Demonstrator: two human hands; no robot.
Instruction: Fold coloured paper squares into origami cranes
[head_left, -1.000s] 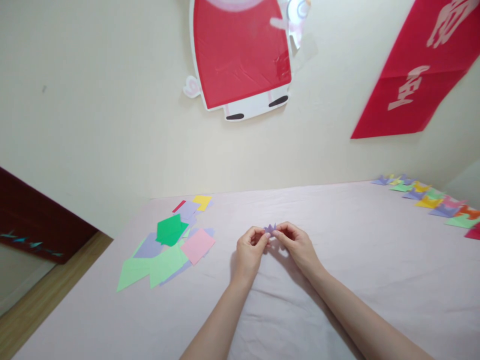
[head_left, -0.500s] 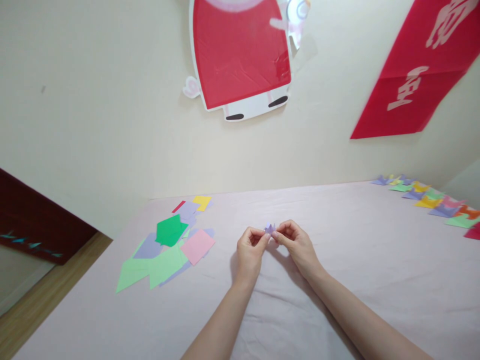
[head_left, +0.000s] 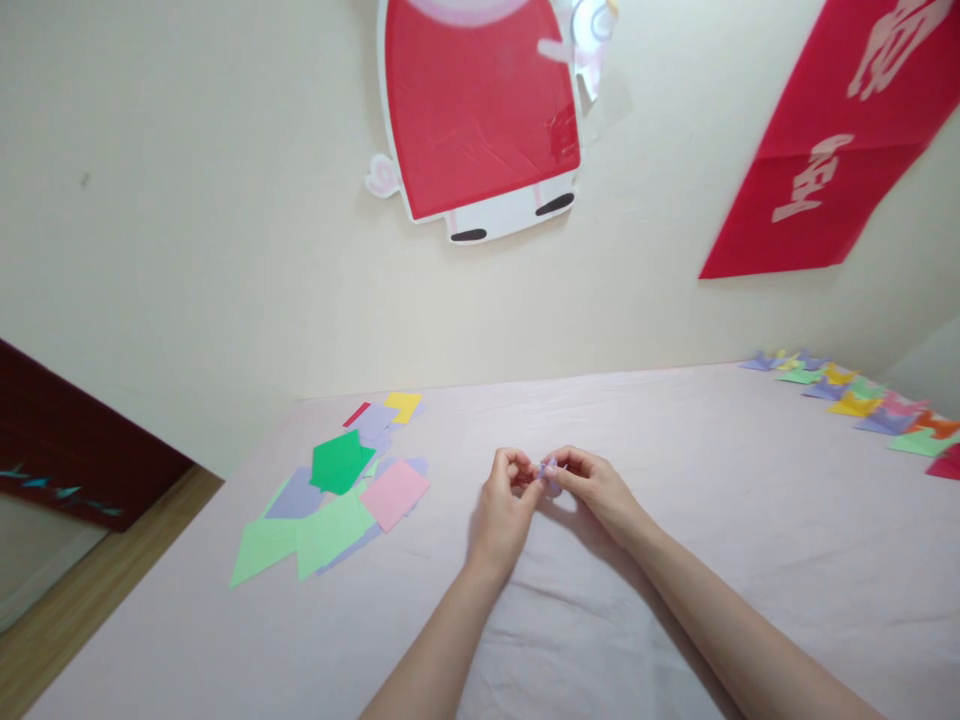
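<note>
Near the middle of the pale cloth, a small light-purple piece of folded paper (head_left: 551, 474) is between my two hands, just above or on the surface. My right hand (head_left: 600, 490) pinches it between thumb and fingers. From the other side, my left hand (head_left: 504, 510) has its thumb and curled fingers closed at the paper's left edge. The fingertips cover much of the paper, so its full shape is hidden.
Loose paper sheets lie to the left, among them a dark green one (head_left: 339, 462), a pink one (head_left: 395, 495) and a light green one (head_left: 334, 530). Several colourful folded paper figures (head_left: 855, 404) stand in rows at the far right. A wall (head_left: 525, 310) rises behind the cloth.
The folded paper has shifted slightly right and down and been turned, with more of it under my right fingers. My left fingers have curled differently beside it.
</note>
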